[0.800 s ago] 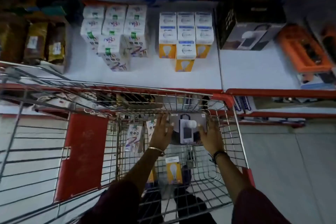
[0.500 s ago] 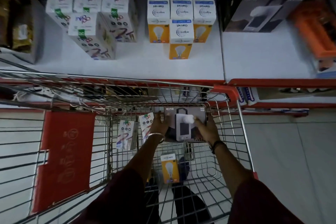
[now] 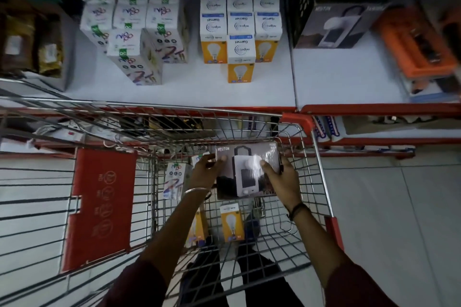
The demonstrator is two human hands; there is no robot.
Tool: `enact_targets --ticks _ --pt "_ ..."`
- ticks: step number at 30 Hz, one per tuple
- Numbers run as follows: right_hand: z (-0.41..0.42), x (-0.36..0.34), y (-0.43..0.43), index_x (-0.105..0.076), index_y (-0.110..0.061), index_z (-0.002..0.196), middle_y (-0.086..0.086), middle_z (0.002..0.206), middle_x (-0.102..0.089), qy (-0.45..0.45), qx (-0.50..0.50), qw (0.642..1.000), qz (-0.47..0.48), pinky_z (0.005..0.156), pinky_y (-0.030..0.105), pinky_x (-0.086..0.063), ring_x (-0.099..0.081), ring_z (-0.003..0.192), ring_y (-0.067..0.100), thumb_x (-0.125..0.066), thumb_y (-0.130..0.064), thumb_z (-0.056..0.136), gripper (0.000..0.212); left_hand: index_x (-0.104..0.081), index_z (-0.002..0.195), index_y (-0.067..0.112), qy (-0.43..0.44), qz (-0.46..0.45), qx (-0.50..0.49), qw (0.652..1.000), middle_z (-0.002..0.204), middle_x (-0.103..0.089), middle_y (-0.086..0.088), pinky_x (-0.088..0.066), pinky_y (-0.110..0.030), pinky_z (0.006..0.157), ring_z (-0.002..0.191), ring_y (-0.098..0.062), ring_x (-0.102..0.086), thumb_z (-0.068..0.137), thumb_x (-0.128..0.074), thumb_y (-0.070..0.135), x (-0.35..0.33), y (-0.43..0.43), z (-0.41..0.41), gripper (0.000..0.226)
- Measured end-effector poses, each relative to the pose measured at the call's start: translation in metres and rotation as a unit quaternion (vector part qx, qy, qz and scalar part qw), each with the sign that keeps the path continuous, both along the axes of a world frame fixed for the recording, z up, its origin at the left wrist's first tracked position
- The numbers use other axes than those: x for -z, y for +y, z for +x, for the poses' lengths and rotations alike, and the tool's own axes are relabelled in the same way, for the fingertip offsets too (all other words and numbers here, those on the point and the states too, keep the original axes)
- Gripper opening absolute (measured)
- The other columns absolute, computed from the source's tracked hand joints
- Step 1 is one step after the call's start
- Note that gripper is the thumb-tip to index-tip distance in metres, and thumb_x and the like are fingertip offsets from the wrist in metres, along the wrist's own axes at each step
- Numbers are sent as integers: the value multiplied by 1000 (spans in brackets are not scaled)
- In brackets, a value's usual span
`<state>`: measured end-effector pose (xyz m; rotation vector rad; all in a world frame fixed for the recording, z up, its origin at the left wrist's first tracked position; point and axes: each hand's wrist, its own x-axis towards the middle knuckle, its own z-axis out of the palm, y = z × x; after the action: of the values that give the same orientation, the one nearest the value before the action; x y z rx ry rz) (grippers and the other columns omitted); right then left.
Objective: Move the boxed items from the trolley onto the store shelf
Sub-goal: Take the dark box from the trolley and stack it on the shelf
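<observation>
A dark lantern box hangs inside the wire trolley, near its far end. My left hand grips its left side and my right hand grips its right side. Below it on the trolley floor stand an orange bulb box, another orange box partly behind my left arm, and a white patterned box. The white store shelf lies beyond the trolley, holding a matching lantern box at the right.
On the shelf stand several white patterned boxes and several white-and-orange bulb boxes. Orange packs lie at the far right, brown packets at the far left. A red flap covers the trolley's child seat. A lower shelf shows under the red edge.
The lantern box has risen off the trolley floor between both hands. My view has shifted so the shelf boxes sit a little lower in the frame.
</observation>
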<state>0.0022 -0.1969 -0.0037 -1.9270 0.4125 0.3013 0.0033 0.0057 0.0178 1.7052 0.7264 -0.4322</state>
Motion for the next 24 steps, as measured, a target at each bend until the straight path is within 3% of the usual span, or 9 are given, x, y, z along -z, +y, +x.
enact_targets --ticks 3,6,7,13,16,20,24 --pt "-10 -37 0 -62 -22 110 2 92 -72 -36 -22 999 11 74 32 -57 -68 85 17 -67 -49 79 42 -60 108 19 -62 26 25 997 99 -68 -9 -59 -52 71 85 -28 -66 84 -63 39 -42 7 -14 31" --pt "-19 -77 -5 -61 -22 114 -10 95 -69 -84 -43 995 22 67 9 -50 -67 89 9 -69 -40 81 38 -60 110 17 -121 40 51 991 97 -66 -4 -59 -51 73 90 -25 -65 83 -63 39 -84 12 -28 34" --pt "-21 -87 -7 -60 -21 116 -11 99 -68 -97 -43 994 22 69 7 -49 -65 92 7 -69 -38 81 39 -59 111 16 -133 40 55 989 98 -65 -4 -59 -50 73 92 -25 -65 84 -63 37 -97 12 -31 35" --pt "-12 -150 -35 -55 -22 126 -3 116 -67 -197 -13 979 46 85 25 -54 -64 105 9 -66 -57 71 66 -56 116 22 -244 42 82 965 104 -67 6 -59 -35 76 93 -7 -65 83 -64 37 -169 -11 -25 38" --pt "8 -170 -56 -53 -23 128 0 122 -64 -235 16 970 57 91 32 -52 -61 110 12 -65 -55 71 68 -56 115 23 -291 21 88 952 105 -66 12 -57 -28 81 96 1 -63 85 -61 32 -195 -36 -4 32" --pt "42 -188 -83 -56 -23 119 0 120 -64 -263 79 959 66 97 36 -48 -59 113 15 -65 -52 75 54 -58 107 21 -306 10 88 948 110 -66 -2 -55 -45 86 100 -16 -62 91 -51 39 -206 -74 39 25" --pt "82 -198 -103 -53 -20 110 -7 105 -63 -266 144 950 77 89 25 -48 -61 102 12 -65 -46 82 40 -52 99 26 -308 -9 101 946 103 -63 -2 -54 -52 86 99 -23 -62 90 -46 45 -197 -112 84 22"
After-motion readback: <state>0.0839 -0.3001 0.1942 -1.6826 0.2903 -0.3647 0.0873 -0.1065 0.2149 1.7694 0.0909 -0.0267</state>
